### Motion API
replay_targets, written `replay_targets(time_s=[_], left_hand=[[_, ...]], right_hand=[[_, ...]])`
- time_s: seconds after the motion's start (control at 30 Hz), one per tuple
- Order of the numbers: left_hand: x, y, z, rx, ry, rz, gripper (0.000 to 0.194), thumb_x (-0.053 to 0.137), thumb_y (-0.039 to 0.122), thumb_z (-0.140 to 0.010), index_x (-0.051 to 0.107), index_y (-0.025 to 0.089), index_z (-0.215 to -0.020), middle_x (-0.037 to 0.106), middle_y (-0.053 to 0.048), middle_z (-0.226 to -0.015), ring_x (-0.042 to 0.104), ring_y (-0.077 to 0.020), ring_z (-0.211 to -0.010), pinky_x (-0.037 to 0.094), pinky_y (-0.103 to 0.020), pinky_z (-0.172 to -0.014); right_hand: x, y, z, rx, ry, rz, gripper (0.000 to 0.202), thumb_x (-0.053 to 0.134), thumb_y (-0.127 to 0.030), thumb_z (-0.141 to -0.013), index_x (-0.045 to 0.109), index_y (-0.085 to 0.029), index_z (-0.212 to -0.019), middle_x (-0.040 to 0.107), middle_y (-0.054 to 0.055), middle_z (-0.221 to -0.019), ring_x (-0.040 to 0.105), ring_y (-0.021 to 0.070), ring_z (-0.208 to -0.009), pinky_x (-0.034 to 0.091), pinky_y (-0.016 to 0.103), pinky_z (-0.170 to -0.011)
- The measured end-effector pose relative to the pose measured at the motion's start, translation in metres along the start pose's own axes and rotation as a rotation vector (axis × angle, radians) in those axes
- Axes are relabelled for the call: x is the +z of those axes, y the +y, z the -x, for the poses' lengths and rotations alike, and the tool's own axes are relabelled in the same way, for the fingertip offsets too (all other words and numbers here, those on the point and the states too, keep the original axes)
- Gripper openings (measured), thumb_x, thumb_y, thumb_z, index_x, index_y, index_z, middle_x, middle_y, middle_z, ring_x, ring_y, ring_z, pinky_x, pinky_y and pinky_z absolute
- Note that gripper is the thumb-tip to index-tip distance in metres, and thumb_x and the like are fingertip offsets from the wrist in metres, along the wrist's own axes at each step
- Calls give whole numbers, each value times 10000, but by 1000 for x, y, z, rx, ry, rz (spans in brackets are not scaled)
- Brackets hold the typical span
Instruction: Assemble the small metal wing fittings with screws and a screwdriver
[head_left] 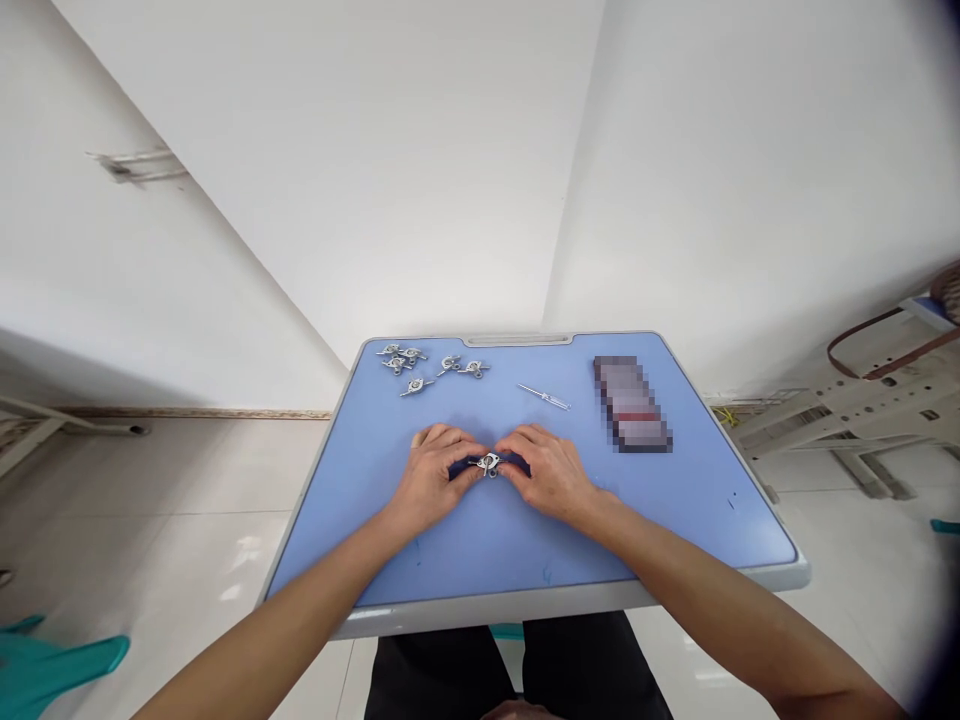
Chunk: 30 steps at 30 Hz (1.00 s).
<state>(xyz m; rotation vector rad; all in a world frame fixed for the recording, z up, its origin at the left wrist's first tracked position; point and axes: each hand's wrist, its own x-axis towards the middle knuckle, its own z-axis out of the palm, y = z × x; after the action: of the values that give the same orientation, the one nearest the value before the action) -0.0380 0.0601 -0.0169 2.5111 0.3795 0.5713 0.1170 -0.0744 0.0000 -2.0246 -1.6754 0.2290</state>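
Over the middle of the blue desk (570, 500), my left hand (436, 470) and my right hand (546, 465) are close together. Between their fingertips is a small silver metal part (489, 463) with a diamond-shaped flange and thin ends. Each hand is closed and pinches one side of it; the fingers hide its ends. Similar metal parts lie beyond my left hand: a small cluster (396, 363), one nearer part (415, 386), and two side by side, one part (449, 365) and another part (473, 369). A thin screwdriver with a clear handle (553, 400) lies beyond my right hand.
A blurred-out dark rectangular object (634, 405) lies at the desk's right. A white wall (420, 180) stands right behind the desk. Off to the right are pale desk frames (847, 410) with a brown strap. A teal stool (67, 670) shows at lower left.
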Motion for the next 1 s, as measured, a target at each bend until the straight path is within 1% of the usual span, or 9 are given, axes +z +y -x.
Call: replay_targets(time_s=[0.17, 0.23, 0.37, 0.47, 0.53, 0.63, 0.77, 0.87, 1.0], left_hand=[[0, 2, -1, -11, -8, -18, 91, 638, 254, -874, 693, 264, -946, 691, -5, -945, 566, -201, -942, 352, -386, -869], [0, 3, -2, -14, -6, -15, 111, 639, 224, -862, 694, 266, -948, 690, -3, -939, 566, -201, -940, 352, -386, -869], [0, 4, -2, -28, 13, -4, 171, 648, 143, -812, 696, 260, -927, 685, 5, -914, 564, -196, -922, 353, -382, -858], [0, 5, -3, -36, 10, 0, 180, 642, 115, -795, 691, 244, -911, 687, 6, -905, 565, -194, -918, 355, -381, -857], [-1, 5, -3, -36, 5, 6, 159, 641, 127, -800, 685, 237, -905, 689, 5, -901, 565, -195, -918, 354, -384, -864], [-3, 6, -3, -38, 1, 13, 122, 660, 161, -801, 680, 238, -894, 690, 11, -907, 562, -194, -918, 349, -385, -868], [-1, 6, -3, -43, 8, 6, 105, 665, 189, -806, 684, 246, -893, 691, 13, -906, 559, -195, -911, 346, -386, -871], [1, 4, -3, -45, 17, 0, 111, 666, 201, -813, 691, 253, -908, 693, 10, -906, 560, -202, -923, 345, -394, -877], [0, 5, -2, -56, 5, 7, 148, 678, 209, -808, 694, 258, -946, 697, 3, -934, 562, -214, -936, 347, -413, -888]], right_hand=[[-1, -2, 4, -18, 35, 27, 190, 641, -220, -870, 621, -234, -1058, 683, 10, -982, 589, 167, -904, 362, 267, -640], [-1, -7, 7, -56, 60, 69, 234, 649, -293, -871, 610, -219, -1090, 686, 29, -987, 595, 178, -896, 358, 270, -618], [5, -21, 10, -126, 43, 211, 327, 605, -447, -890, 613, -180, -1077, 698, 46, -862, 611, 188, -779, 319, 275, -555], [12, -28, 9, -104, 26, 290, 216, 551, -367, -935, 636, -187, -1018, 696, 45, -814, 617, 176, -731, 280, 268, -524], [13, -29, 8, -71, 39, 258, 157, 513, -276, -946, 649, -199, -954, 699, 43, -815, 621, 167, -730, 289, 262, -530], [10, -25, 8, 67, 95, 12, 140, 504, -215, -920, 644, -211, -929, 706, 24, -811, 620, 146, -702, 365, 254, -589], [0, -16, 5, 377, 78, -494, 129, 581, -268, -839, 629, -204, -941, 675, -15, -713, 582, 121, -609, 427, 248, -585], [-8, -13, 2, 594, -25, -788, 111, 612, -273, -780, 627, -188, -850, 657, -21, -672, 516, 91, -513, 373, 213, -458], [-20, -14, 2, 782, -87, -1004, 89, 627, -226, -746, 615, -170, -814, 677, -7, -669, 482, 65, -450, 287, 178, -356]])
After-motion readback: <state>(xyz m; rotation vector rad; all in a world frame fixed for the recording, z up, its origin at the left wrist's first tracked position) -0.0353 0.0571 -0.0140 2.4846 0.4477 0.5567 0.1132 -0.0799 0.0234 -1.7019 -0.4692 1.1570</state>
